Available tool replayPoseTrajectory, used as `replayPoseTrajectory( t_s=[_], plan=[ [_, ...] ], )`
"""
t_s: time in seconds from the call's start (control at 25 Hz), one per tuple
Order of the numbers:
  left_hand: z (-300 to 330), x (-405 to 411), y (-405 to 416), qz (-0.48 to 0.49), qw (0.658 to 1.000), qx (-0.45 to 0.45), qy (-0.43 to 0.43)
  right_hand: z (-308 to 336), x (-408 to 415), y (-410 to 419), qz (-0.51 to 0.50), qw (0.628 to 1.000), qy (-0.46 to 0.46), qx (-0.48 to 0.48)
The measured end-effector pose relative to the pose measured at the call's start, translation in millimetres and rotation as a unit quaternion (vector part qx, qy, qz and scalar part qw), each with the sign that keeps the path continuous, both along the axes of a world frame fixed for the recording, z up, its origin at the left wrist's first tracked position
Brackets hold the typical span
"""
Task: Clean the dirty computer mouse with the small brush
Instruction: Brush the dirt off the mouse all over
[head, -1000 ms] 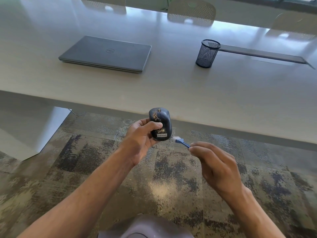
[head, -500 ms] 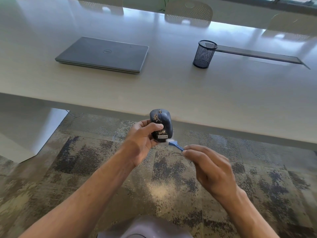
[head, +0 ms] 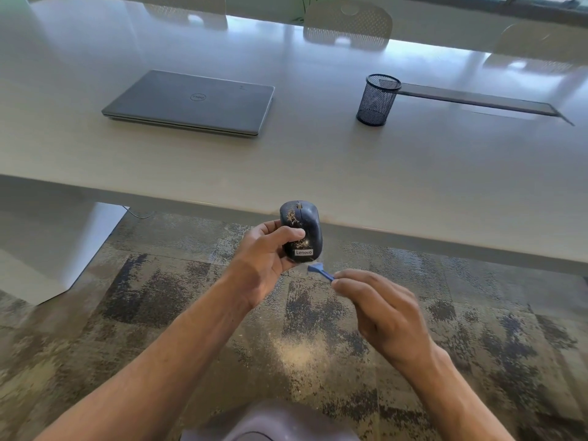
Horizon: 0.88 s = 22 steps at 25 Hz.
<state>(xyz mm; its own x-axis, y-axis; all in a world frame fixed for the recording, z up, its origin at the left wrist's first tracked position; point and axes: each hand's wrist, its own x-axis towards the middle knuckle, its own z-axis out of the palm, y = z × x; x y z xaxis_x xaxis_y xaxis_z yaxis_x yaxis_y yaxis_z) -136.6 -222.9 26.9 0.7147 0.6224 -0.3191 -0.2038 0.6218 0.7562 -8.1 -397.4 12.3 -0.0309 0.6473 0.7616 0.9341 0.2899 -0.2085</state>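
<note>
The dusty black plastic computer mouse [head: 301,230], long axis toward twelve o'clock, sits clamped in the left hand [head: 265,254]; the right hand [head: 378,308] pinches the small blue brush [head: 319,271] just below, at five o'clock.

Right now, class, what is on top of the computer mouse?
Tan dirt specks on the mouse, mainly its left side, and a Lenovo label. The left hand thumb covers part, so dirt beneath it cannot be seen.

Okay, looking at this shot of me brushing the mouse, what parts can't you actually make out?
Head view only:
- Brush: bristles motion-blurred; handle hidden in the right hand.
- Mouse: underside faces away; left side covered by the left hand.
- Mesh cup: contents not discernible through the mesh.
- Chairs: cut off by the top edge.
</note>
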Motion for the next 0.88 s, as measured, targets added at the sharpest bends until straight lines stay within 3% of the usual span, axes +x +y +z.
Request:
replayPoseTrajectory(
  t_s=[0.12, 0.36, 0.44, 0.56, 0.64, 0.8, 0.88],
  plan=[
    [0, -2, 1, 0.007, 1.0, -0.005, 0.0, 2, 16, -9, -0.053, 0.998, 0.021, 0.01],
    [2, 0, -3, 0.004, 1.0, -0.004, 0.001, -3, -1, -1, 0.025, 1.0, 0.009, 0.011],
    [1, 0, -2, 0.003, 1.0, -0.007, -0.008, -2, 9, -2, -0.006, 1.0, -0.001, 0.007],
    [-1, -3, 0, -0.009, 1.0, -0.006, -0.012, 2, 27, -14, -0.076, 0.993, 0.091, 0.021],
    [-2, -4, 0, -0.019, 1.0, -0.001, -0.008, 3, 26, -17, -0.067, 0.984, 0.164, 0.027],
    [-1, -1, -2, -0.034, 0.999, 0.006, -0.005, -1, 12, -10, 0.001, 0.985, 0.173, 0.01],
    [-1, -1, -1, -0.031, 0.999, 0.006, 0.002, -2, 17, -5, -0.021, 0.982, 0.188, -0.001]
  ],
)
